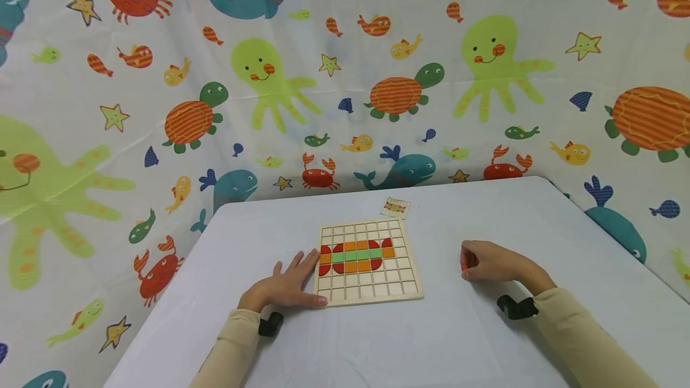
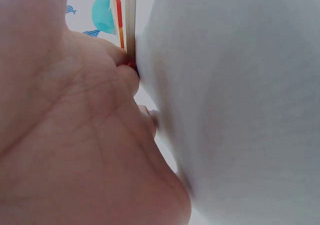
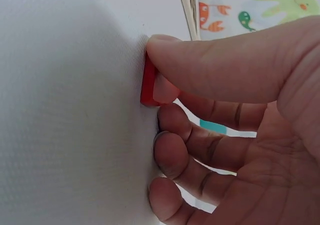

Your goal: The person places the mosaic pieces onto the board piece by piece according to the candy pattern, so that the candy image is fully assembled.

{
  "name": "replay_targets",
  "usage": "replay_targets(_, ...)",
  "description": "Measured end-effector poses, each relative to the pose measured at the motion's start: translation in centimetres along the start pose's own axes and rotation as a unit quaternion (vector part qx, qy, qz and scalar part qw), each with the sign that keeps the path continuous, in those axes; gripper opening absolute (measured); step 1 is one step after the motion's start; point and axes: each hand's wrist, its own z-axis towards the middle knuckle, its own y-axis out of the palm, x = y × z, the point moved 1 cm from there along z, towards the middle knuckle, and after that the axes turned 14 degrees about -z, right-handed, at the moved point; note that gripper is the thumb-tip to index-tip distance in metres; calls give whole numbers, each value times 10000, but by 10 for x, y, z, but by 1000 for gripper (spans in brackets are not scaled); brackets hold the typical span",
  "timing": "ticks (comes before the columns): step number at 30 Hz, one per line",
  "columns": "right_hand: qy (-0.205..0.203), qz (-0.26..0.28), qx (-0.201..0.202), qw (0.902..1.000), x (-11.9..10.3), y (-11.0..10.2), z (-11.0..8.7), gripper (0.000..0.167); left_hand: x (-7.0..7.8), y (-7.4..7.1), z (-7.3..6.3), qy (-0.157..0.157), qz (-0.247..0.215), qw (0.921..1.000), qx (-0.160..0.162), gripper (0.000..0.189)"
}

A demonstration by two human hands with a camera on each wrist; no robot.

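A wooden grid board (image 1: 399, 273) lies on the white table, with red, orange and green tiles (image 1: 357, 255) laid in a candy-like shape across its middle rows. My left hand (image 1: 288, 283) rests at the board's left edge, fingers spread, with fingertips and thumb touching the rim. Off to the right of the board, my right hand (image 1: 490, 262) pinches a small red tile (image 3: 148, 84) between thumb and forefinger, right at the tabletop. The other fingers curl loosely beside it, and the thumb hides part of the tile.
A small pattern card (image 1: 396, 207) lies just behind the board's far edge. Behind the white table (image 1: 431, 340) hangs a sea-animal print curtain (image 1: 334, 106). A dark wrist camera (image 1: 517, 308) sits below the right hand, another dark camera (image 1: 271, 324) below the left.
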Motion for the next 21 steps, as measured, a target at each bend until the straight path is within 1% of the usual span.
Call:
replay_targets(7, 112, -197, 285, 9993, 1, 0, 3, 24, 0, 0, -1, 1, -27, 10000, 34, 118)
replay_targets(13, 353, -230, 504, 9978, 1, 0, 3, 25, -1, 0, 1, 21, -37, 10000, 43, 118)
replay_targets(17, 392, -211, 598, 9972, 3, 1, 3, 23, -2, 1, 2, 10, -22, 10000, 41, 118)
replay_targets(21, 416, -131, 622, 9971, 5, 2, 4, 17, -2, 1, 1, 3, -17, 10000, 38, 118)
